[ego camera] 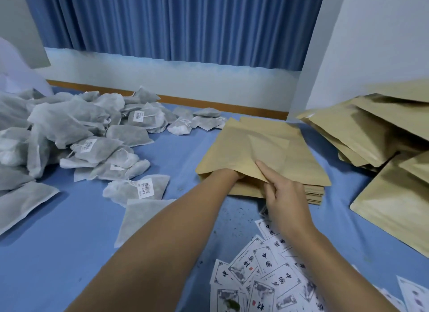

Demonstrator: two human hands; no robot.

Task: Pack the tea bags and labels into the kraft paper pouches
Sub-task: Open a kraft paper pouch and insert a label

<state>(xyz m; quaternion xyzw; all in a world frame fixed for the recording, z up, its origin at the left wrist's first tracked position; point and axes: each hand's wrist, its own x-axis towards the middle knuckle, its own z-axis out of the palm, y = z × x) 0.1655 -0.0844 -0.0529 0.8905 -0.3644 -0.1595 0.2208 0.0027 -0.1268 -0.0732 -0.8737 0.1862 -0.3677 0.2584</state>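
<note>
A flat kraft paper pouch (274,146) lies on top of a stack of empty pouches (314,194) at the middle of the blue surface. My left hand (228,175) is pushed into the pouch's mouth; only its wrist end shows and the fingers are hidden inside. My right hand (284,200) holds the mouth's upper edge, index finger stretched along the paper and the other fingers curled at the edge. Grey tea bags (76,130) with white tags are heaped at the left. Printed labels (264,274) lie scattered at the front right, under my right forearm.
More kraft pouches (371,135) are piled at the right, one large one (399,209) nearer the front. Loose tea bags (139,187) lie close to my left forearm. A blue curtain and a white wall close off the back. The blue cloth (58,260) shows at the front left.
</note>
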